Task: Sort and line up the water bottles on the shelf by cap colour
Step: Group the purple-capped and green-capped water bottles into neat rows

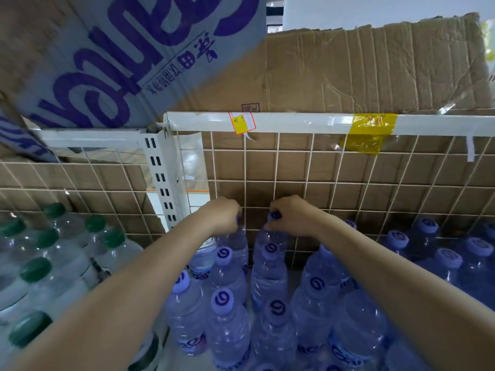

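Both arms reach to the back of the shelf. My left hand (223,214) is closed over the top of a purple-capped bottle (235,243) standing against the wire grid; its cap is mostly hidden. My right hand (290,216) grips the neck of another purple-capped bottle (270,238) just to the right, cap showing at my fingertips. Several purple-capped bottles (223,303) stand in rows in front of and right of these. Green-capped bottles (34,270) are grouped on the left section of the shelf.
A white wire grid (294,167) backs the shelf, with brown cardboard behind it. A white slotted upright post (160,178) divides the green and purple sections. A white shelf rail (294,121) with yellow tape runs overhead, with cardboard boxes (361,70) on top.
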Demonstrator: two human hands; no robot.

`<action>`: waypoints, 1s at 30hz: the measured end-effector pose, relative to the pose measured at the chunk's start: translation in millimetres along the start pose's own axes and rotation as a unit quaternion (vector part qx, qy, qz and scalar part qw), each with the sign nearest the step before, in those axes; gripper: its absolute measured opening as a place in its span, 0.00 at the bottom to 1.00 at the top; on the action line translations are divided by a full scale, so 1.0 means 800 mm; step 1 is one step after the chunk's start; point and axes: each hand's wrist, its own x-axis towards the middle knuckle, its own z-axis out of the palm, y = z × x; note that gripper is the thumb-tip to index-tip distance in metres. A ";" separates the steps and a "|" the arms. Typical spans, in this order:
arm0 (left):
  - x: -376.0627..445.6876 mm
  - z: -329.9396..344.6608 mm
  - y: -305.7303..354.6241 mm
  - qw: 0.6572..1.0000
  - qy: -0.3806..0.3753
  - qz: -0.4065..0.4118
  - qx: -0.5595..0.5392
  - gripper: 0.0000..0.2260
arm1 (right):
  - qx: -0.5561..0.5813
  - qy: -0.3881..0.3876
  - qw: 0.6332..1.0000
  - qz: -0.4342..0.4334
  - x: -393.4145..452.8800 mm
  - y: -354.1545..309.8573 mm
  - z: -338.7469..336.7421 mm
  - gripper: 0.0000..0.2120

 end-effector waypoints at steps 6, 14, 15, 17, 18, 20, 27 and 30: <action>0.000 0.003 0.000 1.000 0.007 -0.006 -0.003 0.08 | 0.022 0.007 1.000 -0.006 0.006 -0.020 0.018 0.12; -0.009 0.011 0.005 0.999 0.023 -0.025 -0.023 0.02 | 0.031 0.009 0.999 0.011 -0.007 -0.011 0.008 0.23; -0.010 0.012 0.005 0.999 0.025 -0.029 -0.025 0.04 | 0.021 0.022 0.999 0.014 -0.012 -0.007 0.000 0.25; -0.010 0.013 0.006 0.999 0.026 -0.031 -0.022 0.11 | 0.015 0.056 0.998 0.026 -0.025 0.007 -0.017 0.26; -0.010 0.012 0.008 0.999 0.029 -0.027 -0.021 0.12 | 0.009 0.070 0.997 0.034 -0.034 0.015 -0.026 0.24; -0.007 0.011 0.016 0.998 0.053 -0.009 -0.028 0.15 | -0.023 0.084 0.995 0.057 -0.049 0.032 -0.035 0.20; -0.003 0.016 0.055 0.995 0.040 0.060 -0.072 0.19 | -0.108 0.053 0.966 0.227 -0.075 0.081 -0.035 0.19; 0.003 0.017 0.057 0.995 0.050 0.049 -0.069 0.19 | -0.077 -0.006 0.963 0.259 -0.078 0.092 -0.026 0.19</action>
